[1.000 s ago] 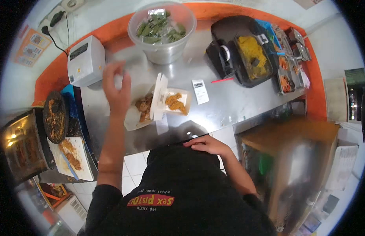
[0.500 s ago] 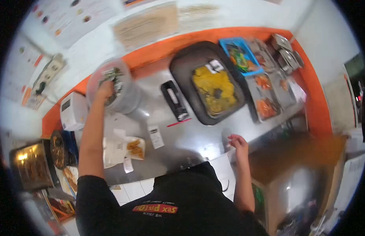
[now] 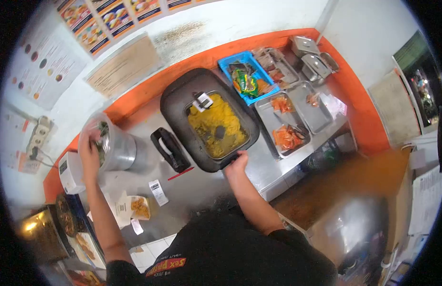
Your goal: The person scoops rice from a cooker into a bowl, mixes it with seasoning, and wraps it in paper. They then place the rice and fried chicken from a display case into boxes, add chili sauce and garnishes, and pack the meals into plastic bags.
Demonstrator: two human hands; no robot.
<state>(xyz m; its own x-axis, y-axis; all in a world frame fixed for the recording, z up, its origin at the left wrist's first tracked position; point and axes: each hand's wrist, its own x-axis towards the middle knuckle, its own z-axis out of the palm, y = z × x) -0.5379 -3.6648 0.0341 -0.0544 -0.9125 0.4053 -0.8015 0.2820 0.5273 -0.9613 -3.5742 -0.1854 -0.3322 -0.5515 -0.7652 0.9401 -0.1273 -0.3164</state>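
Observation:
At the mouth of a clear plastic bucket (image 3: 121, 152), my left hand (image 3: 90, 145) overlaps the near-left rim, its fingers blurred and partly hidden. Green and silvery packets (image 3: 103, 136) show inside the bucket. My right hand (image 3: 236, 164) is closed on the front edge of a large black pan (image 3: 175, 97). Within that pan sits a metal tray of yellow food (image 3: 218, 117), with a small black-and-white item (image 3: 203, 101) lying on top. Between bucket and pan stands a black holder (image 3: 169, 150) with a red stick (image 3: 181, 173) before it.
Farther right are a blue basket of packets (image 3: 226, 62) and metal trays (image 3: 304, 138) with orange bagged food. A printed slip (image 3: 158, 192) and an open paper box of fried food (image 3: 139, 208) lie near the counter's front edge. A white device (image 3: 70, 172) stands left of the bucket.
My right hand has moved from the counter's front edge to the black pan's edge. My left hand has drawn back from inside the bucket to its near-left rim. The view has turned right.

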